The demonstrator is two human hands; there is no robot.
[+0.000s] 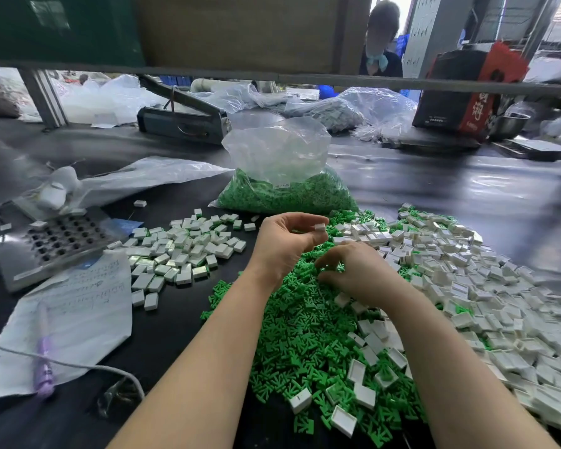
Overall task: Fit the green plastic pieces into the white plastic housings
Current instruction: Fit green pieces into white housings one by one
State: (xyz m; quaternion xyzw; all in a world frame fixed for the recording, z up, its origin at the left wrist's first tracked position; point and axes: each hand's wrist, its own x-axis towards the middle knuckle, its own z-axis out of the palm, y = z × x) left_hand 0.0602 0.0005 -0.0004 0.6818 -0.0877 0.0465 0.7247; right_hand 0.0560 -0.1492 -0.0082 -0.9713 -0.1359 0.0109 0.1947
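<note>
The left hand [287, 241] is raised above the black table [467, 196] and pinches one small white housing [320, 227] between thumb and fingertips, while the right hand [358, 270] rests on the heap of green pieces [305, 325] with its fingers curled down into it; whether it already has a piece between them cannot be told. The two hands are close but not touching. More empty white housings [467, 280] lie spread to the right of the green heap, a smaller pile of white housings [182, 251] sits to the left (some show green, so these look like finished ones), and a clear bag of green pieces [285, 189] stands just behind the hands. Both parts look like light, rigid moulded plastic, smooth enough to slip, so a fingertip pinch on the housing's outer side walls, open face clear, seems the sound hold. The green pieces have thin prongs that probably tangle and might bend if forced, so taking one by its solid body seems safer.
</note>
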